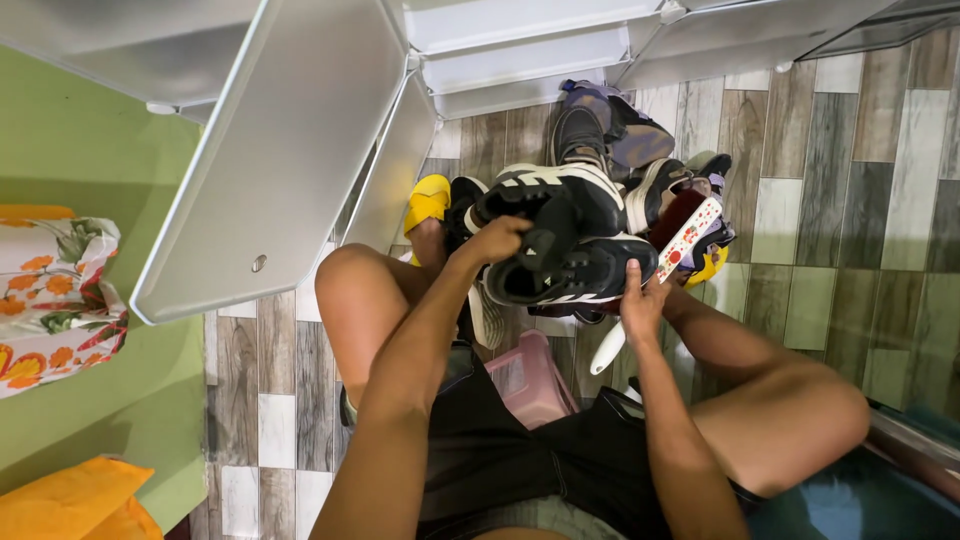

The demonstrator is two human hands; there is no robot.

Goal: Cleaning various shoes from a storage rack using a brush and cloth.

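- Floral cloth (50,290) way over at 9 o'clock, white cabinet door (270,160) swung open near 10.
- Left hand (497,240) curled tight on the heel of the upper black-and-white sneaker (560,200), dead centre.
- Right hand (640,300) gripping under the lower black sneaker (575,275).
- Shoe pile (640,150) on the floor at 1 o'clock, looks mostly unsorted; shelves not showing any shoes yet.
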